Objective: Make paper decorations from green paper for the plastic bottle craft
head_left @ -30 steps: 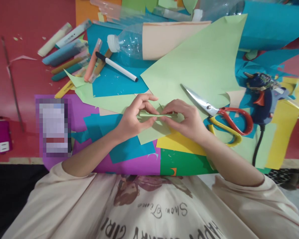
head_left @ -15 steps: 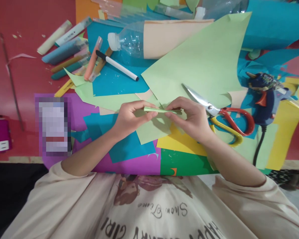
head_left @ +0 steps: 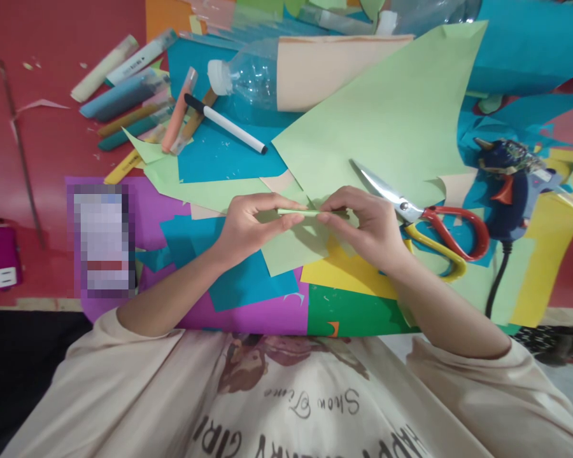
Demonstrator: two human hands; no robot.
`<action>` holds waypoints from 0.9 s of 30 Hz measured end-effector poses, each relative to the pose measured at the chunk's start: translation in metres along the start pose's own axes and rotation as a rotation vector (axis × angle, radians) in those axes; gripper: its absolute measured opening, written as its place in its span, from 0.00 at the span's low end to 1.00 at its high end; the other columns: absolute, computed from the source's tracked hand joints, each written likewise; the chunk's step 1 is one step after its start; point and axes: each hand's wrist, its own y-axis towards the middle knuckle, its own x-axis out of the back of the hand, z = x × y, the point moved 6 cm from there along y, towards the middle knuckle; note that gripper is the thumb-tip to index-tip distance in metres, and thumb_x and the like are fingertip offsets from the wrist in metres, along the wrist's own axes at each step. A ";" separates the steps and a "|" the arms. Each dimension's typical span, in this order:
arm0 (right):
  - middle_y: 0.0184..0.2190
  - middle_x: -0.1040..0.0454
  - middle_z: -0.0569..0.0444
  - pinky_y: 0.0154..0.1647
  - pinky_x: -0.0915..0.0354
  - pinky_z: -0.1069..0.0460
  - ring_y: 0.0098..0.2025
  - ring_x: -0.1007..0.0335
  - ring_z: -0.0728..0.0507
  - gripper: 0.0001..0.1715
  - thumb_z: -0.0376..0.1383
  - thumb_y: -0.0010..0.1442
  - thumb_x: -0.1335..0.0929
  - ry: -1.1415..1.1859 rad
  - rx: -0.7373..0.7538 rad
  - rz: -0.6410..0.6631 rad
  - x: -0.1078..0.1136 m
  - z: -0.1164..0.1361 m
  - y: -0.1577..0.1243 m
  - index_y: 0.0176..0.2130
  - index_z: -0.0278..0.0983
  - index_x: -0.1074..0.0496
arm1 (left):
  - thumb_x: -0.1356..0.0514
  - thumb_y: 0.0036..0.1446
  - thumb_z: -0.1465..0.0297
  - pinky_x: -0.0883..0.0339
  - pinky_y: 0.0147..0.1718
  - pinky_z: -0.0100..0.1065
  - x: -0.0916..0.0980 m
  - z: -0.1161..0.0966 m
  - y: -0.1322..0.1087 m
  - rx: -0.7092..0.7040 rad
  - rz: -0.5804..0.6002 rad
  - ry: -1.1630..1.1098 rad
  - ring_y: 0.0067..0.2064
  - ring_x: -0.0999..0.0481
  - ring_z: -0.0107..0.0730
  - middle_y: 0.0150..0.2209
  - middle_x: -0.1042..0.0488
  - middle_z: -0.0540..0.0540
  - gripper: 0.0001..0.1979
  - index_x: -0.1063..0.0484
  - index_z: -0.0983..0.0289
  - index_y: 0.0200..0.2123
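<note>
A narrow folded piece of light green paper (head_left: 310, 213) is held level between both hands, over the scattered sheets. My left hand (head_left: 253, 222) pinches its left part between thumb and fingers. At its right part, my right hand (head_left: 358, 219) grips it the same way, fingertips close to those of the left. Just right of my right hand lie scissors (head_left: 405, 207) with one red and one yellow handle, blades apart. A large light green sheet (head_left: 377, 121) spreads beyond the hands. Smaller green, blue and yellow paper pieces (head_left: 348, 267) lie beneath them.
A clear plastic bottle (head_left: 253, 73) wrapped in peach paper lies at the back. Several markers (head_left: 119, 95) are heaped at back left, near a black-and-white pen (head_left: 229, 127). A blue glue gun (head_left: 516, 197) with a cord rests at right. A blurred phone-like object (head_left: 105, 242) lies at left.
The fingers have shifted very slightly on the folded green paper, which now looks pressed a little flatter. The view has moved a touch; nothing else differs.
</note>
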 end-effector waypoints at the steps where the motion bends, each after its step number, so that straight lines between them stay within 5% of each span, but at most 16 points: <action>1: 0.24 0.28 0.56 0.27 0.41 0.51 0.27 0.36 0.49 0.05 0.33 0.58 0.33 0.002 0.003 0.002 0.000 0.000 0.000 0.29 0.38 0.28 | 0.34 0.50 0.61 0.28 0.32 0.28 0.000 0.000 0.000 -0.009 -0.001 -0.003 0.35 0.20 0.33 0.33 0.18 0.53 0.10 0.20 0.61 0.31; 27: 0.24 0.29 0.56 0.27 0.40 0.52 0.26 0.37 0.49 0.07 0.34 0.58 0.34 0.023 0.008 0.017 0.000 0.000 0.001 0.29 0.38 0.29 | 0.34 0.50 0.58 0.28 0.34 0.29 -0.001 -0.002 0.000 -0.035 -0.007 0.007 0.36 0.20 0.32 0.34 0.19 0.53 0.12 0.20 0.60 0.32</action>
